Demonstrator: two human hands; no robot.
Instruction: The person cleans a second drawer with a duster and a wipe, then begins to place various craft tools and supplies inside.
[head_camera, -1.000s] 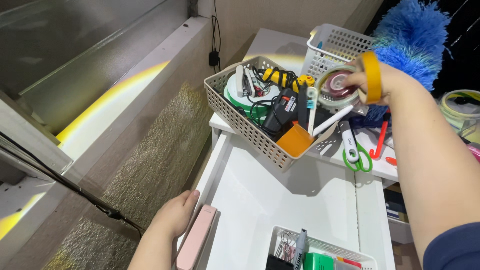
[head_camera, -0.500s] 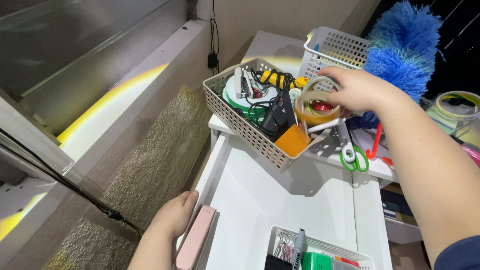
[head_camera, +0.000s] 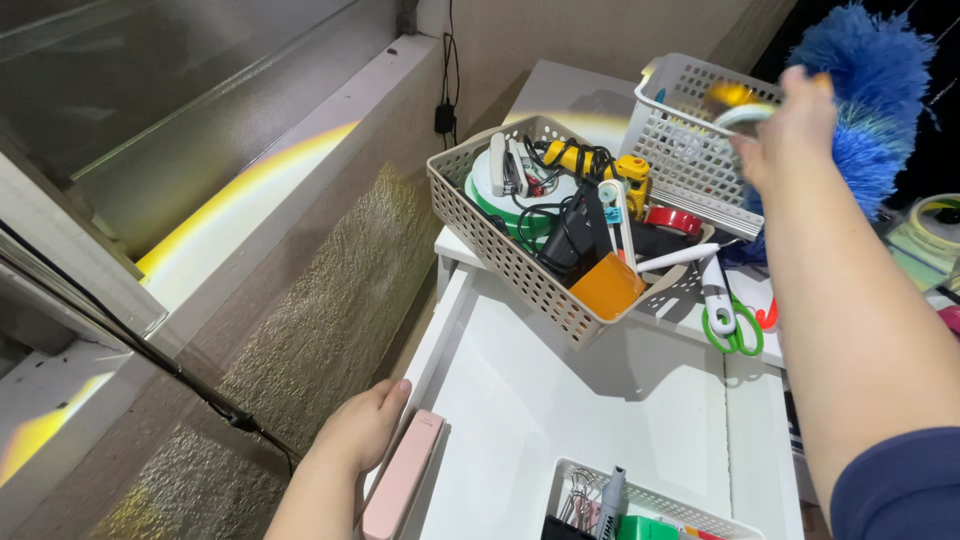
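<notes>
White table (head_camera: 600, 410) top beside a beige wall: the right hand (head_camera: 790, 125) has lifted from the beige basket (head_camera: 500, 245) to one o'clock, gripping a tape roll (head_camera: 738, 108) over the white basket (head_camera: 680, 150). Left hand (head_camera: 360, 430) still grasps the drawer edge at seven o'clock.

Two bare hands and forearms — one short dark sleeve

The right hand (head_camera: 790, 130) and the left hand (head_camera: 358, 430) wear no gloves, rings or watch; both forearms are uncovered; a navy-blue sleeve shows on the right upper arm only — plain fabric, no print; the left thumbnail is unpainted and short.
</notes>
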